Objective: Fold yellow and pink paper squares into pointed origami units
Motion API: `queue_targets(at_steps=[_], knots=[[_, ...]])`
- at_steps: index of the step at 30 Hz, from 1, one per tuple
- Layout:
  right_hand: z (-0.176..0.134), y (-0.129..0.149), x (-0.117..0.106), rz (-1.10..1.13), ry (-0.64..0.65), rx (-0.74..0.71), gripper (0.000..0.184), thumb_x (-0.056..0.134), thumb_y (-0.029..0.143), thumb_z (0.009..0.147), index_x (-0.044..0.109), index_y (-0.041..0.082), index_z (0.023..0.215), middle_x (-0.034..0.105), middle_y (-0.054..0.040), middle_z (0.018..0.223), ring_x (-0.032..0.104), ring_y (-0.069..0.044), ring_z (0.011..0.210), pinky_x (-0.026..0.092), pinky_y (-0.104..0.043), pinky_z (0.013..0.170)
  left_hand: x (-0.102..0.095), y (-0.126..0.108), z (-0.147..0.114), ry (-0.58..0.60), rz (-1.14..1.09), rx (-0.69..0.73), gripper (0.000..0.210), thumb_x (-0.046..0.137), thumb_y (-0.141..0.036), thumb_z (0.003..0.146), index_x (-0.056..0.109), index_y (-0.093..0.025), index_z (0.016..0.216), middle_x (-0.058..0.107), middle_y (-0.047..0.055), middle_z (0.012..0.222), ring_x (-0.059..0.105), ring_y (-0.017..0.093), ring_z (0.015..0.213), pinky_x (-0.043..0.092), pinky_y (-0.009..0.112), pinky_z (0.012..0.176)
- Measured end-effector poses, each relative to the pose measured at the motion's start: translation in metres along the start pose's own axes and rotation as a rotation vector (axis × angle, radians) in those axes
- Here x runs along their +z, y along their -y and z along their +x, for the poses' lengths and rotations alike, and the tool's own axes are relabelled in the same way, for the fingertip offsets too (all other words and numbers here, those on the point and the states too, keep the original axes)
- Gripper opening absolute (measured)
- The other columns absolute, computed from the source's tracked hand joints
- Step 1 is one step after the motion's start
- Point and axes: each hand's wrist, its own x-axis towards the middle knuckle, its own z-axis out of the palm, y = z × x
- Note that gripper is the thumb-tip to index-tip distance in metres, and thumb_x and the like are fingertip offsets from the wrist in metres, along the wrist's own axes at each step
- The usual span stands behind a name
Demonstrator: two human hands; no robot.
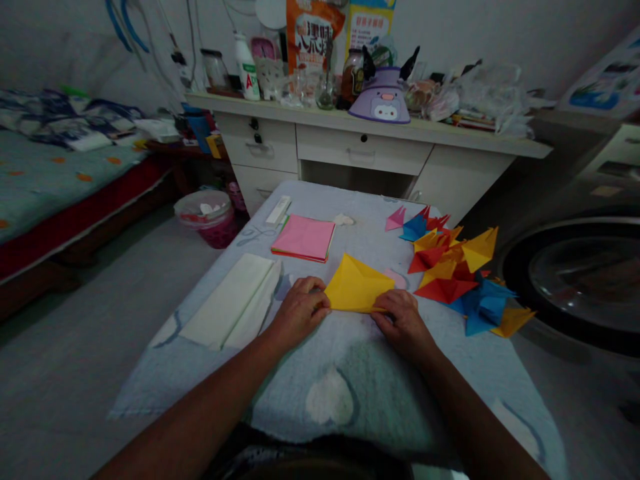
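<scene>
Now our left hand (303, 308) and right hand (401, 316) each pinch a lower corner of the yellow paper (357, 285), mid-tabletop (280, 407). We seem to be mid-fold; the next move probably calls for even creasing. Paper squares (306, 237) lie toward the far-left corner, folded papers (445, 291) along the right edge.

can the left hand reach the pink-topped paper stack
Probably yes: the paper stack lies just beyond the left hand with nothing standing between, though that hand holds the yellow paper.
</scene>
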Motion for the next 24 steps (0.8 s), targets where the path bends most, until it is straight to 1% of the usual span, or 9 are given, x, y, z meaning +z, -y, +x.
queue_targets(at_steps=[4, 9, 11, 16, 20, 24], knots=[[-0.0001, -0.0010, -0.0006, -0.017, -0.040, 0.086, 0.010, 0.060, 0.029, 0.085, 0.066, 0.021, 0.089, 0.064, -0.0076, 0.099, 0.052, -0.026, 0.101, 0.038, -0.045, 0.090, -0.0006, -0.0013, -0.0007, -0.009, 0.000, -0.025, 0.006, 0.066, -0.013, 0.078, 0.066, -0.020, 0.078, 0.057, 0.005, 0.106, 0.052, 0.023, 0.105, 0.042, 0.043, 0.095], [0.0002, -0.0033, 0.0019, -0.058, -0.036, 0.143, 0.012, 0.058, 0.032, 0.085, 0.065, 0.021, 0.084, 0.062, -0.0080, 0.105, 0.051, -0.027, 0.101, 0.038, -0.046, 0.090, -0.0020, -0.0035, -0.0010, 0.019, 0.001, -0.040, 0.003, 0.064, -0.016, 0.080, 0.065, -0.019, 0.080, 0.057, 0.006, 0.104, 0.053, 0.023, 0.102, 0.042, 0.042, 0.092], [0.0008, -0.0047, 0.0036, -0.075, -0.048, 0.155, 0.014, 0.058, 0.033, 0.085, 0.065, 0.021, 0.082, 0.062, -0.0080, 0.105, 0.051, -0.027, 0.100, 0.038, -0.046, 0.088, -0.0031, -0.0050, -0.0005, 0.018, 0.005, -0.046, 0.003, 0.063, -0.017, 0.081, 0.065, -0.018, 0.080, 0.057, 0.006, 0.102, 0.053, 0.023, 0.101, 0.042, 0.041, 0.092], [0.0032, -0.0072, 0.0076, -0.103, -0.086, 0.186, 0.020, 0.059, 0.036, 0.084, 0.060, 0.021, 0.071, 0.063, -0.0072, 0.098, 0.053, -0.026, 0.095, 0.038, -0.043, 0.083, -0.0035, -0.0067, 0.0009, -0.001, 0.045, -0.072, 0.003, 0.062, -0.017, 0.081, 0.063, -0.018, 0.078, 0.057, 0.005, 0.096, 0.052, 0.022, 0.095, 0.042, 0.042, 0.092], [0.0049, -0.0065, 0.0085, -0.117, -0.072, 0.223, 0.021, 0.059, 0.036, 0.084, 0.059, 0.021, 0.069, 0.063, -0.0071, 0.098, 0.053, -0.026, 0.094, 0.037, -0.043, 0.082, -0.0011, -0.0056, 0.0014, -0.014, 0.071, -0.073, 0.005, 0.059, -0.017, 0.082, 0.062, -0.017, 0.079, 0.056, 0.005, 0.095, 0.051, 0.022, 0.094, 0.042, 0.041, 0.089], [0.0052, -0.0056, 0.0082, -0.117, -0.080, 0.222, 0.021, 0.057, 0.034, 0.085, 0.059, 0.021, 0.069, 0.062, -0.0073, 0.098, 0.052, -0.025, 0.093, 0.038, -0.043, 0.081, -0.0009, -0.0059, 0.0014, -0.013, 0.079, -0.071, 0.005, 0.059, -0.016, 0.083, 0.061, -0.018, 0.079, 0.055, 0.005, 0.094, 0.051, 0.022, 0.094, 0.042, 0.041, 0.089]])
